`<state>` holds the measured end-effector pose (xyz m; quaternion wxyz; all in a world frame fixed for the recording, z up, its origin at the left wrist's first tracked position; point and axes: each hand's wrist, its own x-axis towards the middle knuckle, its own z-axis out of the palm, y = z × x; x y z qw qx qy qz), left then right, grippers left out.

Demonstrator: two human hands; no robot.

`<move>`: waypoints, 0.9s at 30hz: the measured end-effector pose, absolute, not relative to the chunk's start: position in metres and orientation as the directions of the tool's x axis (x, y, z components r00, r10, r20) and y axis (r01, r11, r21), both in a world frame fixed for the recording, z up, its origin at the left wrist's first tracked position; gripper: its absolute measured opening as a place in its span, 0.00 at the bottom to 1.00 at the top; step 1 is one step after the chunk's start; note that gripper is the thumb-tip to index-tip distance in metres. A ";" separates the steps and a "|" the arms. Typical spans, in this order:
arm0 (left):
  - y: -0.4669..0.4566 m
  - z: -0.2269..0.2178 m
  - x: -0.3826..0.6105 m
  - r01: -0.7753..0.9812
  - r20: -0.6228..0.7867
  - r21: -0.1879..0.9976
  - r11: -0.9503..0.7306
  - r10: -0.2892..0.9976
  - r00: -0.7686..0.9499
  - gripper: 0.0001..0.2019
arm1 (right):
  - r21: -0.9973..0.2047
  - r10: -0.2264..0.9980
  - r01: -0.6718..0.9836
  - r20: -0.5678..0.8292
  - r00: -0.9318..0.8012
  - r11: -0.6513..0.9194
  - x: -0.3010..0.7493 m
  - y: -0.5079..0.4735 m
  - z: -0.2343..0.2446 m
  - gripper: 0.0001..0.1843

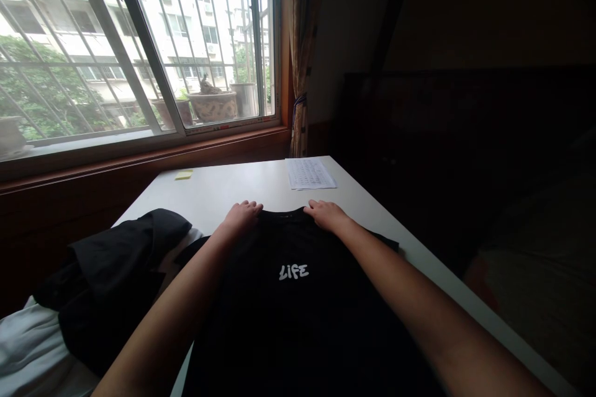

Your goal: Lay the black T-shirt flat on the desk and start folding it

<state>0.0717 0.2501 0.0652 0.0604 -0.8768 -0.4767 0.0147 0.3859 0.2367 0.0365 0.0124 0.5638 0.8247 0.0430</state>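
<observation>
A black T-shirt (298, 322) with white "LIFE" lettering on its chest lies spread over the white table (233, 189), collar toward the far end. My left hand (243, 214) grips the shirt at the left side of the neckline, fingers curled over the fabric. On the other side of the collar, my right hand (326, 213) pinches the cloth in the same way. Between the two hands the neck opening shows as a shallow curve. The shirt's right sleeve reaches toward the table's right edge; my left forearm partly covers the left sleeve.
Piled dark clothing (116, 254) and a white garment (32, 347) lie at the left. Printed paper sheets (311, 173) and a yellow sticky note (184, 174) rest near the table's far edge. Beyond stand a barred window (195, 31) and a tied curtain (300, 105).
</observation>
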 end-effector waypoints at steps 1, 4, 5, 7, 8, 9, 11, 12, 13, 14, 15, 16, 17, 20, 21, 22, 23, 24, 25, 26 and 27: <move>0.250 0.062 0.071 0.847 0.046 -0.109 -0.520 0.848 0.527 0.16 | 0.072 0.938 0.937 0.036 -0.345 0.342 0.387 0.236 0.034 0.24; 0.248 0.052 0.070 0.886 0.097 -0.075 -0.458 0.881 0.463 0.19 | 0.032 0.958 0.962 0.082 -0.273 0.271 0.389 0.234 0.027 0.26; 0.246 0.050 0.071 0.898 0.118 -0.063 -0.436 0.890 0.441 0.20 | 0.017 0.963 0.969 0.106 -0.246 0.246 0.389 0.232 0.025 0.28; 0.240 0.045 0.073 0.912 0.160 -0.040 -0.409 0.898 0.410 0.19 | -0.014 0.967 0.979 0.159 -0.200 0.204 0.389 0.228 0.021 0.28; 0.235 0.042 0.074 0.912 0.177 -0.027 -0.409 0.896 0.407 0.18 | -0.029 0.965 0.981 0.185 -0.184 0.193 0.389 0.226 0.019 0.26; 0.231 0.039 0.077 0.908 0.189 -0.016 -0.418 0.891 0.414 0.17 | -0.044 0.962 0.981 0.209 -0.176 0.189 0.389 0.223 0.017 0.23; 0.220 0.032 0.083 0.887 0.196 0.006 -0.462 0.870 0.452 0.17 | -0.074 0.952 0.975 0.243 -0.184 0.208 0.390 0.218 0.013 0.18; 0.214 0.027 0.086 0.873 0.192 0.015 -0.487 0.858 0.476 0.18 | -0.089 0.947 0.970 0.252 -0.200 0.229 0.390 0.215 0.011 0.16; 0.209 0.022 0.089 0.862 0.184 0.025 -0.507 0.850 0.494 0.19 | -0.103 0.941 0.962 0.256 -0.221 0.254 0.390 0.213 0.009 0.16; 0.204 0.017 0.093 0.855 0.172 0.034 -0.517 0.846 0.504 0.21 | -0.116 0.936 0.953 0.255 -0.243 0.279 0.390 0.211 0.006 0.16; 0.201 0.012 0.095 0.855 0.159 0.044 -0.516 0.849 0.504 0.24 | -0.127 0.932 0.945 0.250 -0.263 0.301 0.389 0.209 0.003 0.17; 0.199 0.007 0.098 0.861 0.145 0.053 -0.506 0.857 0.495 0.26 | -0.136 0.929 0.938 0.245 -0.278 0.317 0.389 0.208 0.000 0.19; 0.198 0.003 0.099 0.870 0.131 0.063 -0.490 0.868 0.479 0.28 | -0.143 0.927 0.934 0.239 -0.288 0.327 0.389 0.207 -0.003 0.21; 0.202 -0.004 0.100 0.899 0.098 0.091 -0.428 0.902 0.420 0.31 | -0.166 0.936 0.931 0.195 -0.293 0.326 0.388 0.206 -0.010 0.28; 0.204 -0.005 0.098 0.906 0.089 0.099 -0.411 0.911 0.403 0.32 | -0.176 0.942 0.931 0.169 -0.291 0.319 0.388 0.206 -0.011 0.31; 0.207 -0.005 0.097 0.912 0.080 0.105 -0.396 0.918 0.389 0.32 | -0.186 0.948 0.933 0.140 -0.287 0.310 0.388 0.206 -0.012 0.33; 0.210 -0.005 0.096 0.917 0.071 0.111 -0.384 0.923 0.378 0.32 | -0.195 0.954 0.935 0.110 -0.280 0.297 0.388 0.206 -0.012 0.35; 0.212 -0.005 0.094 0.920 0.063 0.115 -0.375 0.927 0.370 0.33 | -0.201 0.959 0.938 0.082 -0.272 0.283 0.388 0.205 -0.012 0.36; 0.214 -0.005 0.092 0.922 0.055 0.117 -0.368 0.930 0.364 0.33 | -0.203 0.963 0.941 0.060 -0.263 0.270 0.389 0.205 -0.012 0.37; 0.215 -0.005 0.091 0.925 0.048 0.119 -0.360 0.933 0.357 0.33 | -0.205 0.966 0.944 0.043 -0.254 0.258 0.390 0.205 -0.012 0.38; 0.216 -0.005 0.089 0.928 0.041 0.121 -0.352 0.936 0.350 0.33 | -0.205 0.969 0.947 0.030 -0.246 0.247 0.391 0.205 -0.012 0.38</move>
